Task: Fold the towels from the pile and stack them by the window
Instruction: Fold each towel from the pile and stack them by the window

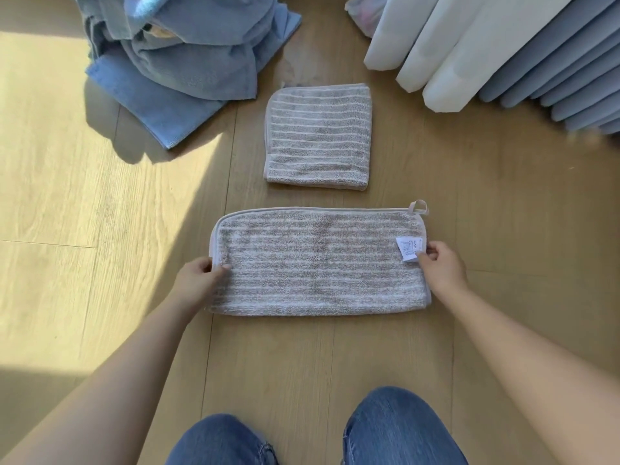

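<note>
- Both grips are clamped on the striped towel (pixel 318 263). The left grip (pixel 201 273) pinches the short edge on its side with the thumb on top. The right grip (pixel 439 263) pinches the opposite short edge, right beside the white label (pixel 407 249).
- The towel lies flat on the floor (pixel 503 229), stretched between the two grips as a long narrow strip. My guess is an end-to-end fold comes next.
- Straight out past both grips sits a folded towel (pixel 318 139) in the same stripes, squared up. The blue pile (pixel 188 55) is further out past the left grip, and the curtains (pixel 503 52) are out past the right one.
- Biggest risk imo is layers. I can't tell whether each pinch has every layer or only the top one. If it's only the top, lifting would peel the fold open.
- The label and the hanging loop (pixel 419 207) are both at the right grip's end. Fold the wrong way and they'd probably poke out.
- If the corners don't meet, you'd get a lopsided square that sits crooked on the folded one.
- Terry is floppy, so carrying it by the ends would likely make the middle sag and drag.
</note>
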`<state>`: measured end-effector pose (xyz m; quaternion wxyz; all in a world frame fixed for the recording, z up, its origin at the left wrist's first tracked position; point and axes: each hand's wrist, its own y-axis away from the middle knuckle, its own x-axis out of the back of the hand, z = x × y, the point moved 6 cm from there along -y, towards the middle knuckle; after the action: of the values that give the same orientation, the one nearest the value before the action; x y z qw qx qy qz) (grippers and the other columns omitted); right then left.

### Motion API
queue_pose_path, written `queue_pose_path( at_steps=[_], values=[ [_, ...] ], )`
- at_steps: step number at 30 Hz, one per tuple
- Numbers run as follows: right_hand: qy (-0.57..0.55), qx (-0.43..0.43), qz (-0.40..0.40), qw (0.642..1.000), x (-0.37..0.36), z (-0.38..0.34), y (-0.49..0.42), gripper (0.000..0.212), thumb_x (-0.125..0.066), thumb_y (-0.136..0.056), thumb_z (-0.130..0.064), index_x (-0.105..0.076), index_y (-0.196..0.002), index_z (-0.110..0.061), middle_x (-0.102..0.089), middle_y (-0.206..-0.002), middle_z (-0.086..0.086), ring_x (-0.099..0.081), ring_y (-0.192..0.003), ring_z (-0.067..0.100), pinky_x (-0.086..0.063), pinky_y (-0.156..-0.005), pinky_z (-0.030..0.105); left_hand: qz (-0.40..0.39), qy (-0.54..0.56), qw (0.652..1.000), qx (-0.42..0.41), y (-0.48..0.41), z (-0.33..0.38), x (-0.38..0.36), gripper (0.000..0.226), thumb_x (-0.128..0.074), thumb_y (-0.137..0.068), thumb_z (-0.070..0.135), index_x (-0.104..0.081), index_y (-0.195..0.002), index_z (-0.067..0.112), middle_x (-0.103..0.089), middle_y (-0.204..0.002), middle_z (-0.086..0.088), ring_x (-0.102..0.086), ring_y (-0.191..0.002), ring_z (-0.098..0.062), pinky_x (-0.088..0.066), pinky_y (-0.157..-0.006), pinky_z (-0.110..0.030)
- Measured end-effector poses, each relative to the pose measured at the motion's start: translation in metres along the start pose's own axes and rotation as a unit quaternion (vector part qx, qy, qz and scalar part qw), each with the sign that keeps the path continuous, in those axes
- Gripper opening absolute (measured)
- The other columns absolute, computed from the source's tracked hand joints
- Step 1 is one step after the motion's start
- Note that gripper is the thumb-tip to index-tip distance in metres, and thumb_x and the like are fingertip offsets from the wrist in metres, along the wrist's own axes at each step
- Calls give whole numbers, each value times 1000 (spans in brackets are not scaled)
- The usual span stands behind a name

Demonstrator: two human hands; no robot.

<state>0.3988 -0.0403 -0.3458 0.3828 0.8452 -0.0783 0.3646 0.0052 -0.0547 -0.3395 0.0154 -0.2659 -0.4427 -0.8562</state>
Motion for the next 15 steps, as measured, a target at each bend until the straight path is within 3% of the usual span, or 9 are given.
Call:
queue_pose_path(
  at_steps=[3, 7, 11, 15],
  values=[
    [-12, -15, 6, 1000, -3, 14, 6, 26, -50, -93, -14, -58, -111, 3, -63, -100, 18, -54, -86, 25, -35, -71, 26, 18, 11, 1000, 7, 5, -13, 0, 17, -55, -91, 19, -60, -92, 2, -60, -94, -17, -58, -88, -30, -47, -87, -47],
    [-37, -23, -11, 999, -7, 26, 10, 22, -52, -92, -14, -62, -101, 5, -62, -91, 16, -58, -85, 30, -35, -70, 25, 41, 4, 999, -4, 8, -22, -2, 21, -46, -95, 20, -58, -92, 3, -57, -89, -13, -53, -83, -25, -44, -79, -39],
    [-57, -22, 3, 998, -2, 32, 10, 22, -53, -92, -12, -60, -104, 5, -64, -101, 25, -52, -80, 20, -35, -70, 24, 72, 0, 997, -4, 5, -31, 4, 29, -46, -95, 23, -58, -91, -3, -56, -84, -14, -51, -80, -25, -47, -78, -43],
    [-18, -13, 15, 1000, 2, 34, 11, 27, -53, -91, -11, -55, -114, 3, -59, -97, 17, -52, -85, 22, -37, -73, 26, 101, -10, 995, -11, 8, -29, 8, 14, -50, -91, 16, -55, -89, 4, -55, -86, -11, -54, -84, -29, -47, -79, -46]
  ],
)
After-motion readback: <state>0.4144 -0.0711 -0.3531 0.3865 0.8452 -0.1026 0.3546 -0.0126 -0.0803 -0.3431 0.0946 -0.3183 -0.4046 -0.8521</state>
